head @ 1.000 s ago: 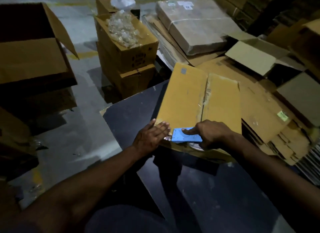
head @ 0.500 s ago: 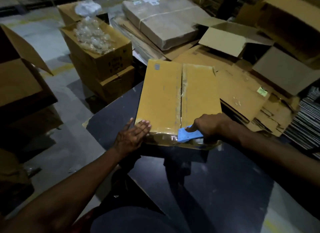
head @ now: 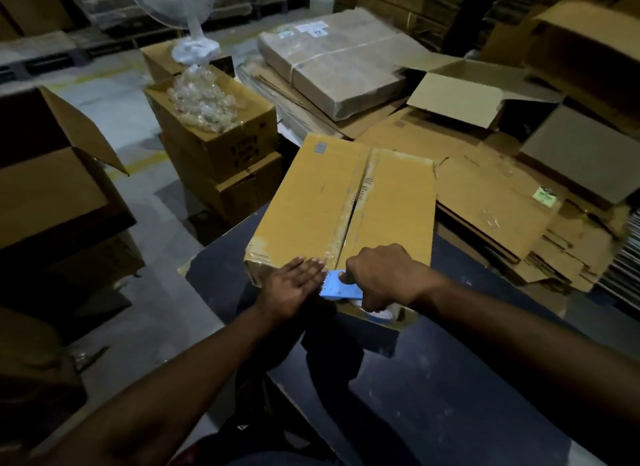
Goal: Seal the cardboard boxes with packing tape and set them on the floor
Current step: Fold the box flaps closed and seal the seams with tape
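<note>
On the dark table [head: 450, 379], your left hand [head: 291, 289] is pressing flat-fingered on the cardboard box's [head: 329, 202] near edge, your right hand [head: 384, 275] is gripping the blue tape dispenser [head: 337, 287] beside it; stiff, probably light, so lift by the bottom corners.

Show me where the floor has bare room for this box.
Bare grey floor lies left of the dark table, between the open box and the stacked boxes. Right of the cardboard box, flattened cartons crowd everything.
</note>
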